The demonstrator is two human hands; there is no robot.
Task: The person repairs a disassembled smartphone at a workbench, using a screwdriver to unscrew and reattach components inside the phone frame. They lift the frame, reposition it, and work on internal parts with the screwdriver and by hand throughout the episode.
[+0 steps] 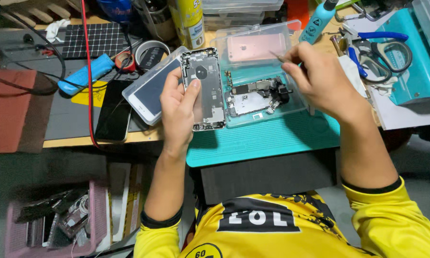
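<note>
My left hand [179, 112] grips an opened grey phone housing [206, 83], inside face up, held upright over the teal mat [267, 138]. My right hand [315, 79] pinches thin metal tweezers [276, 56] whose tip points left, above a clear plastic tray [253, 43]. The tray holds several loose phone parts [258, 95] and a pink phone back [254, 47].
A white phone screen [150, 93] and a black phone [113, 117] lie left of the housing. A blue tool [86, 74], tape rolls [150, 53], a spray can [188, 16], a teal bottle [320, 19] and scissors [382, 50] crowd the bench. A pink basket [52, 222] sits below left.
</note>
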